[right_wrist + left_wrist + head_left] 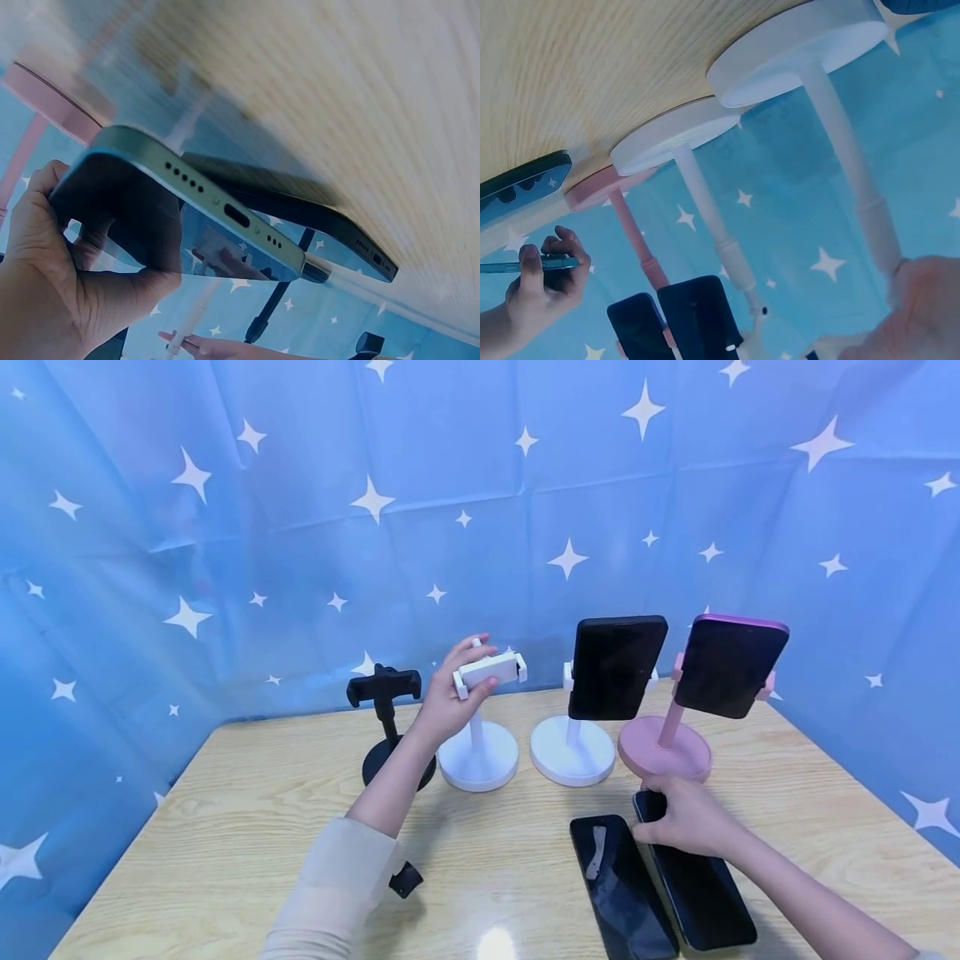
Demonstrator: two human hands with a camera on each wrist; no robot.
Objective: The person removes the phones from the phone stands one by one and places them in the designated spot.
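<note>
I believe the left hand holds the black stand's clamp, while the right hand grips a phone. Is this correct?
Not quite: the left hand holds a white stand's clamp, as the head view shows. The right hand does grip a phone.

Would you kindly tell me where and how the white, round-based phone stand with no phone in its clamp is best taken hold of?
I'd grip the stand by its slim white stem, coming from the front, right of the left forearm. That stem looks upright and narrow between the clamp and the broad round base, while the left hand occupies the clamp.
</note>
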